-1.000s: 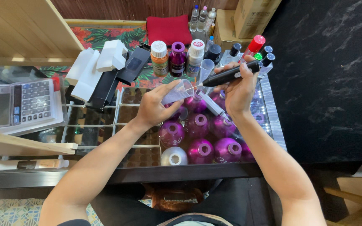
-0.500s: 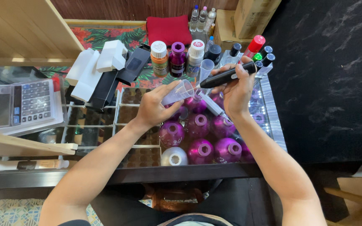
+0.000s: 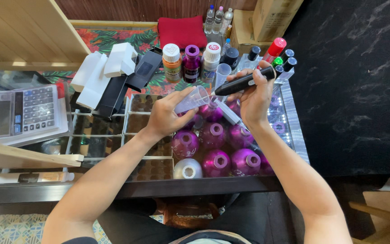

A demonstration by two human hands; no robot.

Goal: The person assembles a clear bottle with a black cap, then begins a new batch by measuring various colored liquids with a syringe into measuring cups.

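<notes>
My left hand (image 3: 167, 115) holds a small clear plastic cup (image 3: 192, 99), tilted on its side with the mouth toward the right. My right hand (image 3: 254, 99) grips a black pen-shaped tool (image 3: 244, 81) whose tip points into the cup's mouth. A clear syringe (image 3: 228, 113) also lies under my right palm, angled down to the right. Both hands hover above a group of round purple bottles (image 3: 216, 135) and one silver bottle (image 3: 188, 169) standing on the glass counter (image 3: 104, 135).
Behind the hands stand an orange bottle (image 3: 172, 62), a purple bottle (image 3: 191, 62), a white bottle (image 3: 211, 59) and several small dark-capped bottles (image 3: 281, 58). White and black boxes (image 3: 113, 72) lie at the back left, a calculator (image 3: 25, 110) at far left, a red cloth (image 3: 183, 30) behind.
My hands and the cup stay almost in place; the black tool's tip has shifted slightly closer to the cup's mouth.
</notes>
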